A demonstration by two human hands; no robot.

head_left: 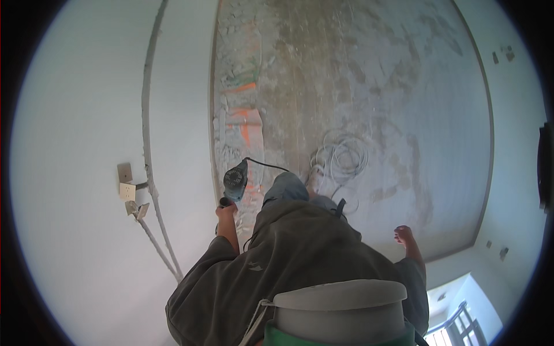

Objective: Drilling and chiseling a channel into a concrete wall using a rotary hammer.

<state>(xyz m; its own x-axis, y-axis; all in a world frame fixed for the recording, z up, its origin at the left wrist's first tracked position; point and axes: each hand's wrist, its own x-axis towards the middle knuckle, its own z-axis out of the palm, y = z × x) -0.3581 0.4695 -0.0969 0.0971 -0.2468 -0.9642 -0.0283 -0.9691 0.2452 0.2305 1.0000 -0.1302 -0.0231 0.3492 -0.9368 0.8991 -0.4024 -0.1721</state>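
My left hand is closed round the black side handle of a blue-grey electric hammer. The vented round end of its body shows, while the working end is hidden from this view. A black power cord runs from the tool toward my trouser leg. Beneath it lie broken rubble and dust along the wall. Off to the right, my right hand hangs beside my body with its fingers curled in and nothing visible in them.
Rubble and an orange-and-white sheet lie along the left wall. A coiled white cable rests on the floor ahead. Loose sockets hang by wall grooves. A railing shows at lower right.
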